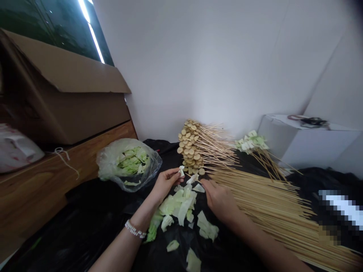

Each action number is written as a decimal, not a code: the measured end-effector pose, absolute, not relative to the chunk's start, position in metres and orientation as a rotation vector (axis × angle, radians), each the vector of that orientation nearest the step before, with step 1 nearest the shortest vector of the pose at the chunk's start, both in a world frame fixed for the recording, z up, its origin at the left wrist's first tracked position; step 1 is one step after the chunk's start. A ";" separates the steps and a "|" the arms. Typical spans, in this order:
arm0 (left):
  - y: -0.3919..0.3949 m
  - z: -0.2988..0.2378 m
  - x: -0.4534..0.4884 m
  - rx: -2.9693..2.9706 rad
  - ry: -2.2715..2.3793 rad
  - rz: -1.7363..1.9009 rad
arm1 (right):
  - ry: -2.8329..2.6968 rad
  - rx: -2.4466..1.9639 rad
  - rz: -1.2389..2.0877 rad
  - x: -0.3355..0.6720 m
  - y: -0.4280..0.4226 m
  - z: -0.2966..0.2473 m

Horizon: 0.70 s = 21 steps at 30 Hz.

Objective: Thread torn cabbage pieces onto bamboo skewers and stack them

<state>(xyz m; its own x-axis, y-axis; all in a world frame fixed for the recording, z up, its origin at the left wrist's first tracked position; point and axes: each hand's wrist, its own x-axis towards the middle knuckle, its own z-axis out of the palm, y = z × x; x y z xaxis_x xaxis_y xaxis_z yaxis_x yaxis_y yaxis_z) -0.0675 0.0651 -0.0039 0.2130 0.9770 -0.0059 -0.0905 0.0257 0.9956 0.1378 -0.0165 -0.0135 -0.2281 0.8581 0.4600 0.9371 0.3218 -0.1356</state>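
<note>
Between thumb and fingers, my left hand (167, 182) pinches a small pale piece of cabbage leaf (182, 172). My right hand (219, 198) is closed on a thin wooden skewer (190, 176), which points left toward that leaf. Another cabbage piece (193, 178) is threaded on the skewer between my hands. Below them, loose cabbage leaves (180, 204) lie in a pile on black plastic sheeting (159, 257), with a few single pieces nearer to me. Under and beside my right forearm spreads a wide layer of bare skewers (272, 200).
Skewers of round, pale slices (190, 145) are stacked by the wall. Finished-looking cabbage skewers (252, 142) lie behind the bare ones, near a white box (306, 143). A clear plastic bag (106, 160) of cabbage stands left, beside a wooden ledge (113, 139) bearing a cardboard box (90, 113).
</note>
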 end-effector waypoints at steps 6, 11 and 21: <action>0.060 -0.001 -0.062 1.216 0.953 1.111 | -2.197 -1.629 -0.197 0.136 -0.018 -0.011; 0.055 0.001 -0.058 1.250 0.912 1.081 | -2.233 -1.699 -0.150 0.135 -0.020 -0.008; 0.052 -0.002 -0.057 1.374 0.869 0.938 | -2.220 -1.770 -0.103 0.131 -0.021 -0.007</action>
<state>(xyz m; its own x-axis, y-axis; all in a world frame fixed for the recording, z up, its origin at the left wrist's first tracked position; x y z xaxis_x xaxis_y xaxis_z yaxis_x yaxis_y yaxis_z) -0.0574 0.0519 -0.0019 0.3958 0.9177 0.0347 -0.0356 -0.0224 0.9991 0.1311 -0.0210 -0.0073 -0.1964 0.9410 0.2757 0.9625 0.2386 -0.1288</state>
